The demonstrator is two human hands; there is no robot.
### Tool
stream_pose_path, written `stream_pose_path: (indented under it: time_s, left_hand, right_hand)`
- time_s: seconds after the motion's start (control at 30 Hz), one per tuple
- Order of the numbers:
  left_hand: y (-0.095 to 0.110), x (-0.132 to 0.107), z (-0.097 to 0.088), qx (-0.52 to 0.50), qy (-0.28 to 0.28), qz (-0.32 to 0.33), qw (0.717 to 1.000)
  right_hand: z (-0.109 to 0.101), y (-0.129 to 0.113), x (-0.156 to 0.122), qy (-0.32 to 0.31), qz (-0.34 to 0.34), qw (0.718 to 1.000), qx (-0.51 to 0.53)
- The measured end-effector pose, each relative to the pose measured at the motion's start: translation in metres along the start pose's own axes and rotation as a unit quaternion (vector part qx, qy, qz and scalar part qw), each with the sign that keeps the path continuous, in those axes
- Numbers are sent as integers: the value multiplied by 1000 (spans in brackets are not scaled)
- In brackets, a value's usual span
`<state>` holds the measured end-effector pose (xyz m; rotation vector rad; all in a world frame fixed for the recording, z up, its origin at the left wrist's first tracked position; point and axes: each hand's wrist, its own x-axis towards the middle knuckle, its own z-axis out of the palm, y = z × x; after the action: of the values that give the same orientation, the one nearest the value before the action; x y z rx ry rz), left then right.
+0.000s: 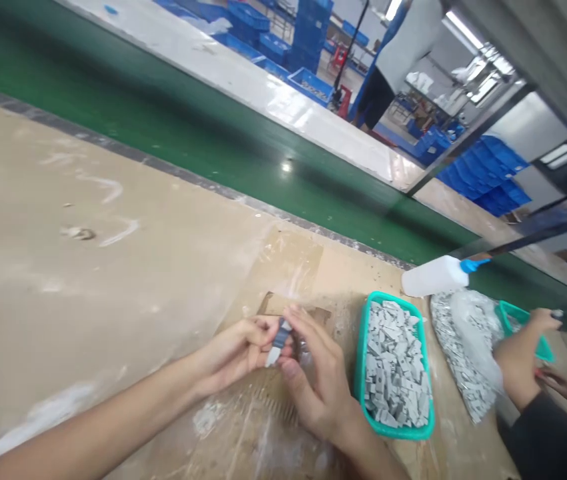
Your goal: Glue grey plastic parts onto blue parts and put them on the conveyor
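A small part with a dark blue-grey body and a light grey tip (279,341) sits between the fingertips of my left hand (246,350), which is closed on it. My right hand (321,377) curves around its right side, thumb and fingers apart. The right fingertips come close to the upper end of the part; whether they press on it I cannot tell. Right of my hands stands a green plastic basket (398,435) heaped with small light grey pieces (396,363).
A white squeeze bottle (436,277) with a blue nozzle lies behind the basket. Beside it rests a clear bag (468,353) of grey pieces. At far right are a co-worker's arm (523,360) and another green basket (543,347). A green conveyor belt (213,173) runs behind the table.
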<state>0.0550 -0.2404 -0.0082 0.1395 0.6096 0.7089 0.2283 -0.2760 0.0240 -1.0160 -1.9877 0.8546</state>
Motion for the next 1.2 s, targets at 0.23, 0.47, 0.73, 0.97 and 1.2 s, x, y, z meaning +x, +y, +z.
stream_pose_path:
  time_s: [0.23,0.47,0.73,0.97,1.2]
  left_hand:
    - [21,1,8,52,130,121,983]
    - [33,-5,24,17,222,151,963]
    - [24,7,21,122,217,150,957]
    - [22,13,23,269,194,137,933]
    - [111,62,41,468,228,336,785]
  right_hand:
    - [-71,-2,-21,125,147,957,-218]
    - [-104,52,-18,16,351,876,-331]
    - [-95,64,-11,2,376,872,-313]
    - [-101,69,-15,18,368,894,-256]
    - [-102,75,-16,61,366,910,-187]
